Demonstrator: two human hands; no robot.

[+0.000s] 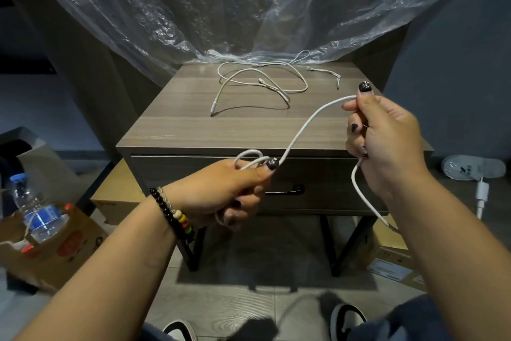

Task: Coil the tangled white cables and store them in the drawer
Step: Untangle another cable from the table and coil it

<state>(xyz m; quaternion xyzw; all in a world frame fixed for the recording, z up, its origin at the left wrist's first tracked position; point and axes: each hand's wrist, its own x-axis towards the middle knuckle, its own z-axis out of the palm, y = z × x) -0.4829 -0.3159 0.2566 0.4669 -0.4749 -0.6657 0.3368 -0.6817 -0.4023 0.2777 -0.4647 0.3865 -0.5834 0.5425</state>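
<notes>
Left hand (221,191) grip clamped on coiled white cable (301,130); right hand (387,136) grip pinching same cable.

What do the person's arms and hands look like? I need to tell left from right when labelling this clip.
Both forearms are bare, no sleeves showing. The left hand has a wrist bracelet of black beads plus cream, yellow, orange, red and green ones. The right hand wears nothing at the wrist. Nails on both are dark-polished.

Counted: one white cable (309,125) in hand; tangled cables (260,80) on one nightstand (193,130), number indeterminate; one drawer (193,174); one water bottle (36,210); two hands.
</notes>
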